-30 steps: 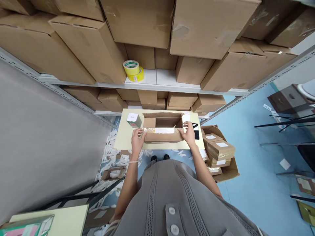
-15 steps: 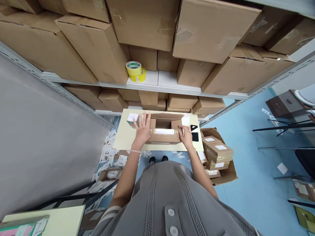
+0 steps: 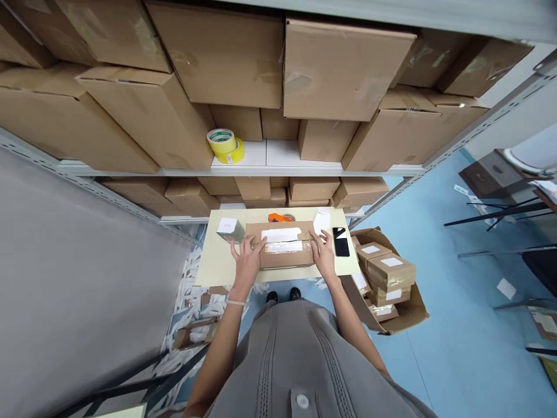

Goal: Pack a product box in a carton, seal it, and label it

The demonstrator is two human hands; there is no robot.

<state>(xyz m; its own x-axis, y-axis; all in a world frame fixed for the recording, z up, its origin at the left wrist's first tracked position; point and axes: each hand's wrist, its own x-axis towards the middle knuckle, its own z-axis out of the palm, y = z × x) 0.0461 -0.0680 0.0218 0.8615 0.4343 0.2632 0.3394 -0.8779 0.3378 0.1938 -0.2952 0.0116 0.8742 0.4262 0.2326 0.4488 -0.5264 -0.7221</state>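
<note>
A brown cardboard box (image 3: 282,261) lies on the cream table, its top flaps folded down. White label strips and clear tape show on its top. My left hand (image 3: 247,264) is open at the box's left end, thumb on the top and other fingers spread past the edge. At the right end, my right hand (image 3: 322,255) has thumb and fingers closed on the box's edge beside the tape. A small green and white box (image 3: 231,230) stands near my left fingers. Behind the cardboard box sits an orange tape dispenser (image 3: 279,217), partly hidden.
A black phone (image 3: 341,242) and a white paper (image 3: 322,219) lie at the table's right. Yellow tape rolls (image 3: 225,145) sit on the shelf among cartons. A large open carton (image 3: 411,316) with several labelled boxes stands at right; paper scraps cover the floor at left.
The box's open top has been folded shut, so its inside no longer shows. My left hand moved lower along the left end. The camera view tilted up, revealing the orange dispenser.
</note>
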